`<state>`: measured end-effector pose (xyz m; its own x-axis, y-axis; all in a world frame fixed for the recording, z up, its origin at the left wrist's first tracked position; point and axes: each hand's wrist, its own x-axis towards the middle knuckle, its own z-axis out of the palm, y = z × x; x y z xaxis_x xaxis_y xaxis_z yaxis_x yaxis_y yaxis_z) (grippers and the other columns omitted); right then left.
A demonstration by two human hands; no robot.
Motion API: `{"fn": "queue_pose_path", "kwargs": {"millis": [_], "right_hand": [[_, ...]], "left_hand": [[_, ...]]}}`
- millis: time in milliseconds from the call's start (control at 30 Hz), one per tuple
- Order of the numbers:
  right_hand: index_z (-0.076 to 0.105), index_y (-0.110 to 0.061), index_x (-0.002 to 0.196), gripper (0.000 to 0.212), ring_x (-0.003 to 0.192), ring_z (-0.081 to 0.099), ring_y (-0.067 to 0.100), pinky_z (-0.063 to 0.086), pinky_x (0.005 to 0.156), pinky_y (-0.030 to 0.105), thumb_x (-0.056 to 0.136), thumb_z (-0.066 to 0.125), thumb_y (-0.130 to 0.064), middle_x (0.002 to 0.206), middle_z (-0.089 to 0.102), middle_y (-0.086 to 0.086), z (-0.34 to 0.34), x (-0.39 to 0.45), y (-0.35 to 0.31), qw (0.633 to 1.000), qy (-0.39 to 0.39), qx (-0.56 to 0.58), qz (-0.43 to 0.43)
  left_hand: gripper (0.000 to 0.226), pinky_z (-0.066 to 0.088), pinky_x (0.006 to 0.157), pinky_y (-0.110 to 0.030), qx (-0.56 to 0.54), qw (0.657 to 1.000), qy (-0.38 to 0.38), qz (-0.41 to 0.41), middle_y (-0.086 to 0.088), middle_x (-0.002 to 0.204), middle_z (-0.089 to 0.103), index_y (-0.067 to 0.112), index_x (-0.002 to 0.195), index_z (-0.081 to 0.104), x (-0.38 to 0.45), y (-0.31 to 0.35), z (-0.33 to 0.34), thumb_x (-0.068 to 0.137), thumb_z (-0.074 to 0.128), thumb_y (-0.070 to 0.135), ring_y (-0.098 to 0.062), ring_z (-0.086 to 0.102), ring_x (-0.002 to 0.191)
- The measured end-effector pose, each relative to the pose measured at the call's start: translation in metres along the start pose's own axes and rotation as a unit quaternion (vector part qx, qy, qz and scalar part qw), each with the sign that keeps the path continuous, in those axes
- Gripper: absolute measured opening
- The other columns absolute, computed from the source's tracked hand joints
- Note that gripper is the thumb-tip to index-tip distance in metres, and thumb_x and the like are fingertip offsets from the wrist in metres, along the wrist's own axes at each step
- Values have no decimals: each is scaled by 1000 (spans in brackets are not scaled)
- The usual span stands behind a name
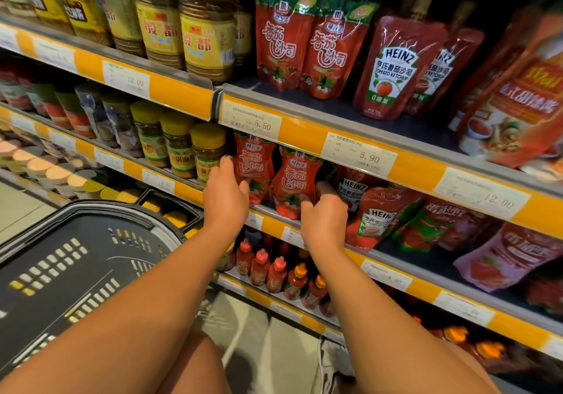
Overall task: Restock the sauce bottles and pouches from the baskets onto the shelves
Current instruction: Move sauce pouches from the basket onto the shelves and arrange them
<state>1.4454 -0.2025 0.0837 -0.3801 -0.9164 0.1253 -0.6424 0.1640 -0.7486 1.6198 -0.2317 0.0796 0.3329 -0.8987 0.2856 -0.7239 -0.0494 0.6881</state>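
Two red tomato sauce pouches stand side by side on the middle shelf point(393, 259). My left hand point(225, 195) cups the left pouch point(254, 165), fingers along its left edge and thumb on its front. My right hand point(324, 221) grips the lower right part of the right pouch point(292, 177), thumb in front and fingers tucked behind it. A black plastic basket point(91, 210) sits at the lower left; the part of its slotted bottom in view holds nothing.
Heinz ketchup pouches point(377, 213) lean just right of my right hand. Yellow-lidded jars point(179, 146) stand left of my left hand. Matching red pouches point(283, 37) fill the shelf above. Small sauce bottles point(275, 273) line the shelf below. Orange price rails edge every shelf.
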Motion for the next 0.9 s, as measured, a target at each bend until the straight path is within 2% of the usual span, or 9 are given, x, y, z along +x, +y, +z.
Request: {"fn": "queue_pose_path", "kwargs": {"millis": [200, 333, 467, 567, 633, 700, 800, 833, 900], "right_hand": [[50, -18, 150, 51, 90, 70, 32, 51, 64, 34, 101, 62, -24, 110, 72, 14, -5, -1, -7, 1000, -9, -12, -14], [54, -14, 141, 45, 95, 66, 28, 59, 79, 44, 101, 64, -32, 109, 66, 9, -27, -16, -15, 997, 4, -37, -72], [55, -18, 140, 42, 112, 64, 15, 58, 93, 38, 101, 64, -29, 128, 64, 2, -53, -45, -8, 989, -22, -18, -144], [70, -30, 103, 7, 82, 65, -3, 55, 69, 16, 97, 66, -29, 89, 69, -18, -77, -62, 9, 990, -12, 1, -141], [67, -33, 77, 17, 70, 64, -2, 45, 54, 11, 94, 66, -33, 68, 66, -16, -98, -63, 26, 995, 19, 21, -92], [62, -29, 68, 25, 64, 62, 5, 42, 54, 19, 92, 67, -32, 63, 64, -8, -116, -57, 48, 997, 53, 38, -32], [68, -22, 96, 12, 72, 63, 7, 46, 65, 31, 92, 72, -32, 89, 70, -3, -131, -42, 72, 996, 66, 30, 42], [67, -18, 118, 33, 86, 67, 14, 49, 70, 34, 92, 73, -37, 108, 71, 2, -132, -37, 77, 996, 45, 9, 70], [52, -10, 145, 69, 112, 65, 27, 52, 82, 36, 91, 75, -45, 136, 62, 10, -125, -30, 87, 994, 11, -19, 105]], "left_hand": [[30, 51, 66, -43, -28, 1000, 6, -9, -3, 96, 57, 21, 100, 41, -2, -5, -1, 95, 70, 24, -27, 60, 85], [22, 43, 72, -37, -37, 999, 20, 0, -2, 100, 54, 18, 97, 51, -7, -8, -7, 96, 70, 29, -23, 53, 89], [17, 41, 70, -36, -83, 995, 61, 5, -3, 98, 51, 18, 91, 52, -17, 5, -20, 98, 63, 29, -20, 50, 81], [16, 38, 58, -35, -134, 989, 68, -3, -3, 78, 54, 20, 80, 50, -27, 22, -33, 93, 60, 24, -18, 49, 68], [15, 37, 53, -36, -170, 985, 36, 3, -9, 71, 55, 20, 76, 50, -38, 37, -40, 88, 57, 22, -19, 47, 60], [16, 46, 55, -43, -197, 979, -49, 32, -11, 71, 59, 21, 74, 54, -56, 54, -38, 89, 58, 22, -24, 54, 62], [11, 56, 67, -48, -207, 952, -213, 69, 0, 81, 66, 26, 84, 65, -88, 83, -15, 96, 65, 26, -19, 64, 75], [3, 56, 71, -44, -196, 946, -247, 74, 4, 88, 67, 28, 94, 67, -97, 90, -2, 97, 67, 29, -15, 64, 79], [24, 57, 79, -39, -158, 948, -266, 70, 8, 105, 66, 27, 120, 64, -110, 102, 24, 98, 67, 37, -8, 63, 86]]}}
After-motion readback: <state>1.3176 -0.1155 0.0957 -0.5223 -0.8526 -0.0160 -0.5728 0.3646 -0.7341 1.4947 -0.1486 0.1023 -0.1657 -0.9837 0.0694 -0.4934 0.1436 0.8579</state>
